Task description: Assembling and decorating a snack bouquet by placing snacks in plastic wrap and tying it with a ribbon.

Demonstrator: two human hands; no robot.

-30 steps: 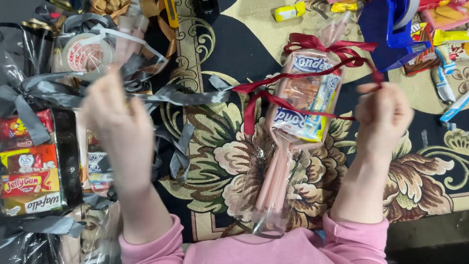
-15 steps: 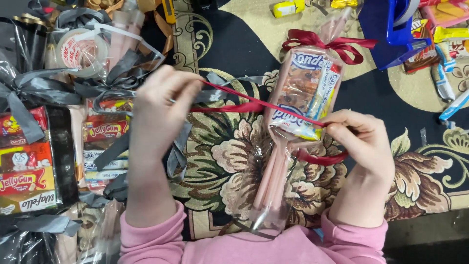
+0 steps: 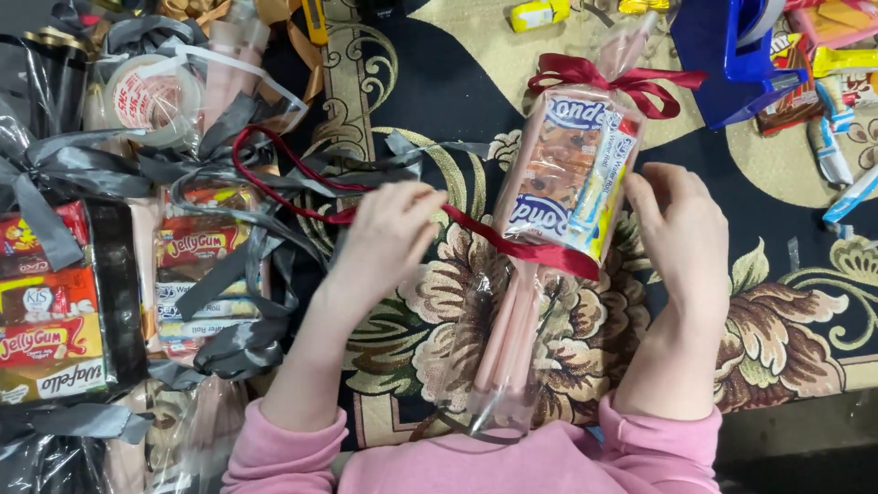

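Clear cellophane gift bag (image 3: 558, 197) stuffed with snack packs, lying middle of the patterned carpet (image 3: 777, 311), pink paper tail (image 3: 508, 343) of it pointing down toward the pink sleeves. Already a dark red bow (image 3: 599, 78) tied at the top end. Second length of red ribbon (image 3: 540, 249) wrapped across the lower part of the snacks, right where the bag narrows.

Left hand (image 3: 389, 238) just left of the bag, fingers curled shut, pinching that ribbon; loose end looping off up-left toward the grey stuff. Right hand (image 3: 681, 233) pressed against the bag's right side, fingers bent around the edge and holding it steady. Can't really see whether the ribbon's other end is in that hand or just tucked behind the bag.

Further out on the left: a stack of finished bundles (image 3: 64, 311) with candy and wafer packs, all done up in grey ribbon (image 3: 229, 311). Above those, a roll of clear tape (image 3: 146, 101) sitting inside more cellophane. Top right, a blue plastic holder (image 3: 722, 55), and beside it loose snack bars (image 3: 832, 101) scattered on the rug. Small yellow wrapped thing (image 3: 540, 13) near the top edge, well apart from the hands. Some gold ribbon (image 3: 274, 11) poking in at the top left too.
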